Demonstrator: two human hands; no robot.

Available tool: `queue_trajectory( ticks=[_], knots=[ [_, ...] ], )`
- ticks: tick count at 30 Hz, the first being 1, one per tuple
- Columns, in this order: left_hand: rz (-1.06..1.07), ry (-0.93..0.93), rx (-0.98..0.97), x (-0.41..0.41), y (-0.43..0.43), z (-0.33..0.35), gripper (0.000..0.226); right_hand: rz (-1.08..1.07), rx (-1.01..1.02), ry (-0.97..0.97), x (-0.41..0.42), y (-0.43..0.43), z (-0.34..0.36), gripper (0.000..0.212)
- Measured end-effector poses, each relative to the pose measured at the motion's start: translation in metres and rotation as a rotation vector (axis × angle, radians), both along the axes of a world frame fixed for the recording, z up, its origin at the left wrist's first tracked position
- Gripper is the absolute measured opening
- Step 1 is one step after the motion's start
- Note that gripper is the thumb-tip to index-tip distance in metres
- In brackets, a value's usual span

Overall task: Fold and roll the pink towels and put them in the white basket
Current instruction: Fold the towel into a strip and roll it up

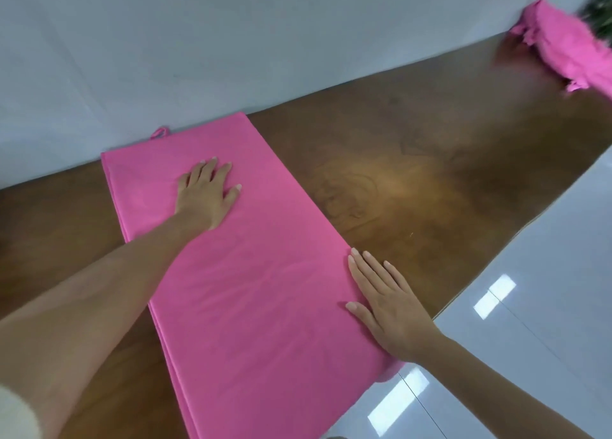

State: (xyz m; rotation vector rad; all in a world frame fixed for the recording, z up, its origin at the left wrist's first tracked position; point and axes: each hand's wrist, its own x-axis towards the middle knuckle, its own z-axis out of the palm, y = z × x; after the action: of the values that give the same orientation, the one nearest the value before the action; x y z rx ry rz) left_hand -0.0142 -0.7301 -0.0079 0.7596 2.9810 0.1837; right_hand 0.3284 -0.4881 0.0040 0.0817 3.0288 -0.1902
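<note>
A pink towel [258, 289], folded into a long flat rectangle, lies on the brown wooden table [414, 160]. Its far end touches the wall and a small loop sticks out there. My left hand [207, 193] presses flat on the far part of the towel with fingers spread. Near the towel's right edge, my right hand [384, 303] lies flat with straight fingers, close to the table's front edge. A crumpled heap of more pink towels [563, 44] sits at the far right of the table, blurred. The white basket is not in view.
A pale wall [165, 58] runs along the back of the table. The glossy white tiled floor [530, 322] shows past the table's right edge. Something dark green [599, 5] stands behind the towel heap at the top right corner.
</note>
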Motion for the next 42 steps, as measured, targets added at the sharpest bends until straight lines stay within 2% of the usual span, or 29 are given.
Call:
queue_trajectory(
  ticks=[5, 8, 13, 15, 18, 21, 23, 24, 30, 34, 37, 42],
  knots=[
    [0.012, -0.020, 0.031, 0.008, 0.023, 0.016, 0.060, -0.016, -0.007, 0.023, 0.027, 0.001, -0.002, 0.074],
    [-0.180, 0.023, 0.035, 0.017, 0.046, 0.033, 0.062, -0.046, 0.000, 0.021, 0.029, 0.000, -0.003, 0.076],
    [-0.442, -0.051, 0.129, 0.025, 0.092, 0.050, 0.042, -0.055, -0.016, 0.038, 0.030, -0.002, -0.004, 0.076],
    [-0.490, -0.100, 0.054, 0.026, 0.108, 0.056, 0.038, -0.080, -0.093, 0.071, 0.030, -0.001, -0.007, 0.075],
    [-0.537, -0.113, -0.075, 0.028, 0.123, 0.063, 0.036, -0.242, -0.384, 0.153, 0.029, 0.000, -0.005, 0.067],
    [-0.521, -0.096, -0.080, 0.028, 0.125, 0.063, 0.020, -0.343, -0.400, 0.294, 0.033, 0.001, -0.005, 0.045],
    [-0.503, -0.081, -0.079, 0.027, 0.125, 0.063, 0.007, -0.402, -0.394, 0.307, 0.037, 0.000, -0.006, 0.033],
    [-0.497, -0.078, -0.080, 0.028, 0.124, 0.062, 0.009, -0.427, -0.380, 0.301, 0.040, 0.000, -0.007, 0.030],
    [-0.419, -0.085, -0.087, 0.034, 0.113, 0.063, 0.013, -0.455, -0.212, 0.304, 0.062, 0.004, -0.006, 0.040],
    [-0.365, -0.087, -0.064, 0.037, 0.101, 0.071, 0.013, -0.476, -0.237, 0.250, 0.083, 0.008, -0.001, 0.063],
    [-0.330, -0.084, -0.019, 0.038, 0.093, 0.078, 0.014, -0.470, -0.219, 0.219, 0.099, 0.011, -0.003, 0.052],
    [-0.335, -0.034, 0.039, 0.042, 0.079, 0.092, 0.017, -0.515, -0.336, 0.124, 0.126, 0.012, -0.008, 0.062]
  ],
)
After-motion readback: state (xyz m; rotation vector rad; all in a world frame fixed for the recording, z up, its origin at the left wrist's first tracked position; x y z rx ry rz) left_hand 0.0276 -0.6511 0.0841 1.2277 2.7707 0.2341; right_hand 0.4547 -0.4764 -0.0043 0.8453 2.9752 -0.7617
